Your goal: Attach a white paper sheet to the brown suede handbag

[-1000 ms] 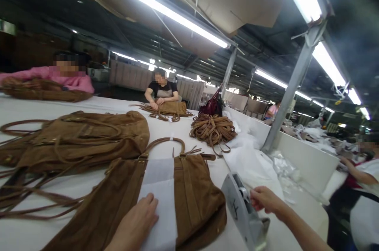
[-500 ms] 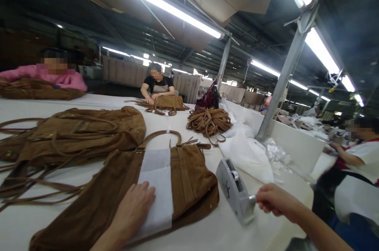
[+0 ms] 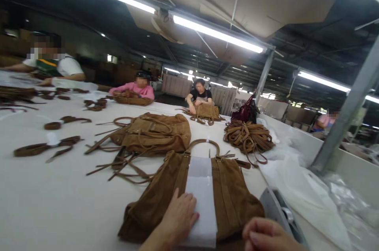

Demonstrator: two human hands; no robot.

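The view has swung leftward since a second ago, and the right hand (image 3: pixel 268 235) has come off the grey metal tape dispenser (image 3: pixel 280 213), now loosely curled at its 8 o'clock, holding nothing visible. The left hand (image 3: pixel 180 217) still lies flat and open on the white paper strip (image 3: pixel 201 195) across the brown suede handbag (image 3: pixel 231 195), the hand at the strip's 8 o'clock.

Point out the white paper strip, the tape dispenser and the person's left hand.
white paper strip (image 3: pixel 200 191): head view, middle of the strip.
tape dispenser (image 3: pixel 276 211): head view, grey side plate.
left hand (image 3: pixel 179 219): head view, back of the hand.
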